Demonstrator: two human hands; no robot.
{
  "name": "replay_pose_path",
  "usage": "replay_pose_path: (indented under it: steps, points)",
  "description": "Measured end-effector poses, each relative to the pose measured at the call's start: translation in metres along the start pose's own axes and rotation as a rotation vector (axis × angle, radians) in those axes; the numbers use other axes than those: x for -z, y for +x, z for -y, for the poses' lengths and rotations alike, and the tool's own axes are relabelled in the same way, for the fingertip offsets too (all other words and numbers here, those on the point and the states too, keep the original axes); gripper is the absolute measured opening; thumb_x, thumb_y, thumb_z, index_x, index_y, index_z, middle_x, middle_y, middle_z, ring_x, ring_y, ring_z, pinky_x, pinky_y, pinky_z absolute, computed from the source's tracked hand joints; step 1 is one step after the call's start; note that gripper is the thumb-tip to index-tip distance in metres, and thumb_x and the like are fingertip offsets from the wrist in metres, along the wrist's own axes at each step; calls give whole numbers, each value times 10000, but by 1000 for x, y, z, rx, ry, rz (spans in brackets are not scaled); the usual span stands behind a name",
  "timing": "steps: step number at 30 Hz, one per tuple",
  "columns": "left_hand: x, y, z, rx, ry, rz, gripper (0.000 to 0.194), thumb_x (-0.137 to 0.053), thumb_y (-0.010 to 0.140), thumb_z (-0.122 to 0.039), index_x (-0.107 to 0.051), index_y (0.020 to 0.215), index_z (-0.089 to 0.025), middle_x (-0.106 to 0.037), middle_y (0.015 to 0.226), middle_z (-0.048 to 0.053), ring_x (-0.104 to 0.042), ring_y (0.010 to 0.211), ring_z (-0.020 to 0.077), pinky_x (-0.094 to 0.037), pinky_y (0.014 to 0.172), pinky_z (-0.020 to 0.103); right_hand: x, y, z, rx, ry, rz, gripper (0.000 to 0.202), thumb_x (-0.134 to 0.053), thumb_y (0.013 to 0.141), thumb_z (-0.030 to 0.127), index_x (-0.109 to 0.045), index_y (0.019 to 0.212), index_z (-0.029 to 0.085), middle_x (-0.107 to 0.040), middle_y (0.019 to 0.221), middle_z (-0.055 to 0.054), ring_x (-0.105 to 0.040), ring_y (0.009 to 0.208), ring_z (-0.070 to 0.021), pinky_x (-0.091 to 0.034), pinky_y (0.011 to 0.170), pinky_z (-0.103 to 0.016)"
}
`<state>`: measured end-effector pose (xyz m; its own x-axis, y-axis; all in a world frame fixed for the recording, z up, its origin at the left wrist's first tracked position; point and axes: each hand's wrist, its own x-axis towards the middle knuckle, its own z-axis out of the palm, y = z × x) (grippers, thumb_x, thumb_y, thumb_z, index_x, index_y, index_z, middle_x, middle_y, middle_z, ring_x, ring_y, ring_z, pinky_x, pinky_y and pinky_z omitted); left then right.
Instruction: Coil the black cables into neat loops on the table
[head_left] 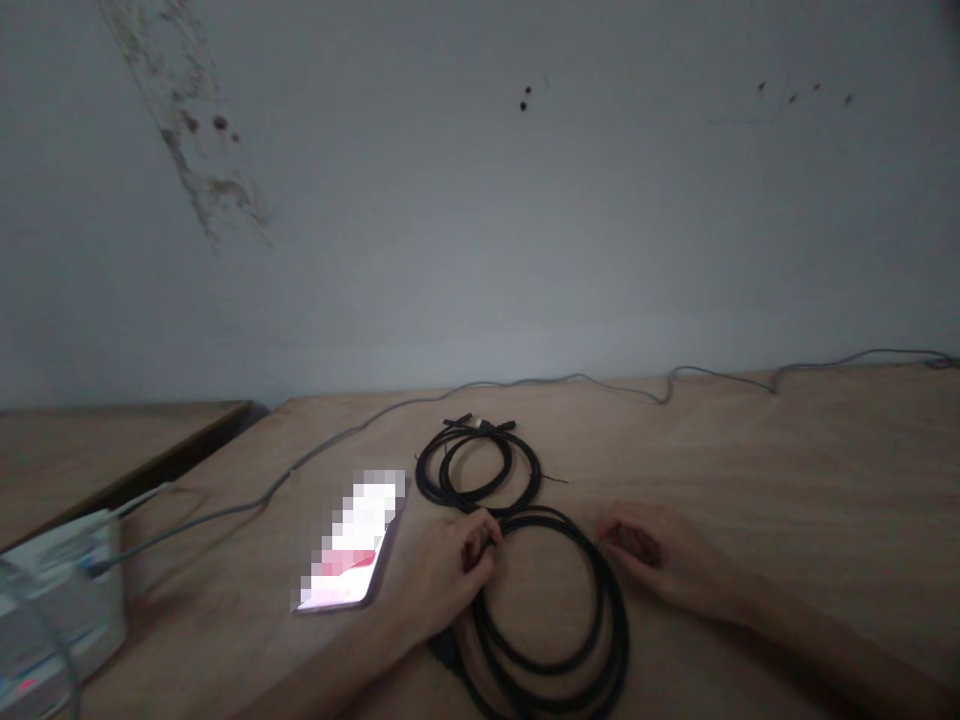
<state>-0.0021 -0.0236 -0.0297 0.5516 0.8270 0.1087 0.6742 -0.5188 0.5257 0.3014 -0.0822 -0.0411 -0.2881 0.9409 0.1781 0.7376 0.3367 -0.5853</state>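
A thick black cable (pixel 616 620) lies in loose coils on the wooden table, with a dark plug (pixel 447 648) at its lower left. Fingers curled, my left hand (pixel 457 560) rests at the left side of these coils and closes on the cable. On the right side, my right hand (pixel 637 545) lies with curled fingers, its fingertips beside the coil's outer edge; whether anything is between them is hidden. A second, smaller coiled black cable (pixel 536 465) sits just behind the first, its connectors on top.
A lit phone (pixel 356 550) lies left of my left hand. At the far left stands a white power strip (pixel 90 590) with plugs. A thin grey cord (pixel 390 408) runs from it along the table (pixel 787 480) near the wall (pixel 480 230).
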Motion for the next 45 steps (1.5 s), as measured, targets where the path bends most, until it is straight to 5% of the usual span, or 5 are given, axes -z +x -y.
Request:
replay_pose_path:
  steps: [11,19,31,45]
  points:
    - [-1,0,2,-1,9,8,182,-521,863,-185,-644,994,-214,-510,643,-52,-529,648,155,-343,623,265,1,2,3,55,11,10,282,-464,960,355,-718,975,235,-648,723,-33,-584,637,-203,-512,630,-329]
    - [0,1,-1,-1,16,5,172,-534,853,-172,-654,970,-212,-499,643,-54,-524,641,152,-346,626,261,-4,4,0,-50,232,61,284,-505,959,464,-632,911,215,-597,724,-13,-554,649,-182,-464,600,-298]
    - [-1,0,0,-17,30,15,168,-532,864,-194,-646,986,-218,-514,661,-48,-541,668,160,-342,632,263,-8,3,1,-108,93,64,327,-431,995,459,-609,877,210,-646,796,-37,-591,746,-200,-465,704,-320]
    - [-3,1,2,-14,5,6,154,-526,896,-223,-654,980,-213,-522,647,-45,-537,650,160,-348,618,263,-11,4,0,-127,67,3,268,-465,956,400,-606,830,211,-627,706,-14,-579,655,-184,-416,604,-286]
